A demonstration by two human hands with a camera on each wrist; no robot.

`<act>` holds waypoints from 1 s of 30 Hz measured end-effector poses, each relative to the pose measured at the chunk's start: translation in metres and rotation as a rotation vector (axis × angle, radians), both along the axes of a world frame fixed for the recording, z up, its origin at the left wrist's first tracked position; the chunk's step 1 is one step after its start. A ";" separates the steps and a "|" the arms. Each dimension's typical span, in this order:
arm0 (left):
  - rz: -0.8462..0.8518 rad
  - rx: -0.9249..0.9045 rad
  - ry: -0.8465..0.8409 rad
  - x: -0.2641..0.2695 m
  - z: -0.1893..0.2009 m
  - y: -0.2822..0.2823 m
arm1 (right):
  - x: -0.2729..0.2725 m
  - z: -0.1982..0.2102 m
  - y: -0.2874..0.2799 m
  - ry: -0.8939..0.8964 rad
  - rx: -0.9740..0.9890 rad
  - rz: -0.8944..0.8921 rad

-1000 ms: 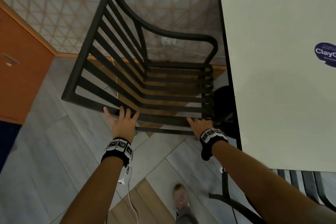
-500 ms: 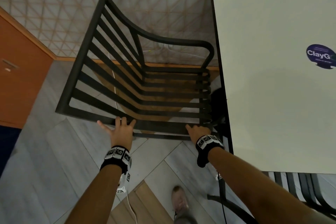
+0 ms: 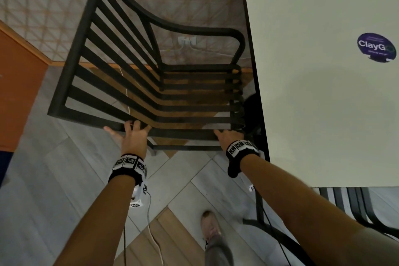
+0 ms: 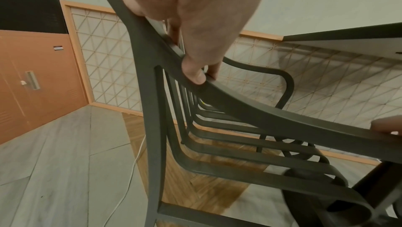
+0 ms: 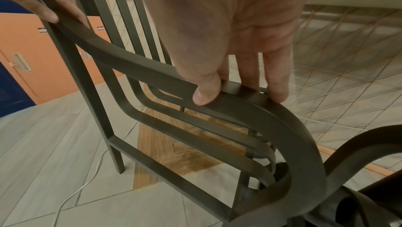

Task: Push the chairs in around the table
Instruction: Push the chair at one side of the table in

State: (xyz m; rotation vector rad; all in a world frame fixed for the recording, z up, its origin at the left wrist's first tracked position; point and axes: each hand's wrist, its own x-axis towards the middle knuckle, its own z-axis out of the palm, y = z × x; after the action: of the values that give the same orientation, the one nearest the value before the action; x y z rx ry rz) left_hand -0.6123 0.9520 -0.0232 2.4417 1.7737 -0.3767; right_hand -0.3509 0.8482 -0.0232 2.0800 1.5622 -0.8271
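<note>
A black slatted chair (image 3: 151, 84) stands just beside the white table (image 3: 313, 97), both hands on its near armrest. The wrist views show what the head view hides: the left hand (image 4: 195, 24) and right hand (image 5: 234, 41) each clamp thumb and fingers around the rail. The chair's front appears to touch the table edge.

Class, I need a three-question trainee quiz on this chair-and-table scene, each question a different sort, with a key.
1. True or false: both hands hold the chair.
2. Which side of the chair is the table on, in the head view? A left, B right, C behind.
3. Fill in: the left hand grips the chair's ____ arm rail.

Key: 1 true, the right hand grips the same rail. 2 B. 3 near.
</note>
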 end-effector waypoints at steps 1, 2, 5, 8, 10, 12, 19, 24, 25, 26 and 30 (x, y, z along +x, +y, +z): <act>0.002 0.001 0.016 0.000 0.002 -0.005 | 0.000 0.001 -0.002 0.012 -0.003 -0.005; 0.002 -0.005 0.032 -0.001 0.004 -0.010 | 0.000 0.002 -0.005 0.019 -0.012 -0.009; -0.004 -0.025 0.067 -0.001 0.011 -0.025 | -0.005 0.006 -0.014 0.041 -0.062 -0.033; -0.013 -0.025 0.088 -0.001 0.017 -0.036 | -0.009 0.009 -0.022 0.004 -0.047 -0.019; -0.026 -0.021 0.082 0.000 0.021 -0.043 | -0.014 0.015 -0.026 0.019 0.028 -0.001; -0.044 -0.020 0.023 0.005 0.026 -0.054 | -0.020 0.026 -0.030 0.072 0.094 0.007; 0.143 -0.034 -0.393 0.036 0.070 -0.115 | -0.033 0.085 -0.071 0.458 0.283 -0.149; 0.155 -0.323 -0.763 0.081 0.127 -0.173 | 0.005 0.151 -0.140 0.587 0.403 -0.112; 0.127 -0.371 -0.811 0.092 0.140 -0.186 | 0.019 0.166 -0.158 0.577 0.424 -0.090; 0.080 -0.400 -0.838 0.106 0.153 -0.199 | 0.036 0.183 -0.179 0.561 0.442 -0.080; -0.077 -0.457 -0.903 0.183 0.199 -0.258 | 0.122 0.245 -0.275 0.491 0.525 -0.154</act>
State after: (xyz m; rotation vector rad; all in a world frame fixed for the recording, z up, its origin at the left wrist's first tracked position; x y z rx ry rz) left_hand -0.4297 0.6944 0.1761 1.8768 1.0575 0.2686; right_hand -0.2288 0.5730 0.2221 2.5192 2.0730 -1.1467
